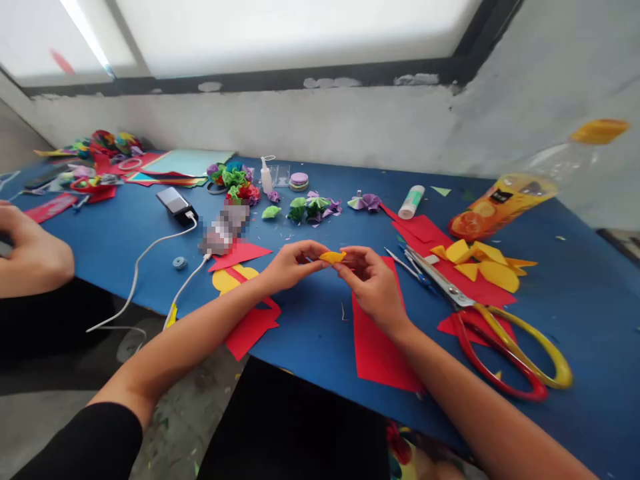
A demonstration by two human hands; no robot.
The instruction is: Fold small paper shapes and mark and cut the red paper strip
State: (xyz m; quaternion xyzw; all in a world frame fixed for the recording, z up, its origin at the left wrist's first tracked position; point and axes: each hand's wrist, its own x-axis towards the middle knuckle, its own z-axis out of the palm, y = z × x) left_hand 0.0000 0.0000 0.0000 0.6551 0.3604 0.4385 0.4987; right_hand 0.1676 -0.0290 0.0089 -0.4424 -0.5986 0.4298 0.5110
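Note:
A small folded piece of yellow paper (333, 257) is pinched between my two hands, just above the blue table. My left hand (295, 265) grips its left end with thumb and fingertips. On the other end, my right hand (373, 283) has its fingers closed too. Red paper (383, 343) lies under my right wrist. Beneath my left forearm are red paper scraps (250, 333) and yellow paper circles (225, 281). Scissors (465, 300) with one red and one yellow handle lie right of my right hand, beside cut yellow paper pieces (485, 263).
A drink bottle (520, 193) stands at the right, near a glue stick (411, 202). Crumpled paper flowers (313, 207) and a small white squeeze bottle (266, 177) are at the back. A power bank (175, 202) with a white cable sits left. Another person's arm (35, 253) rests at the left edge.

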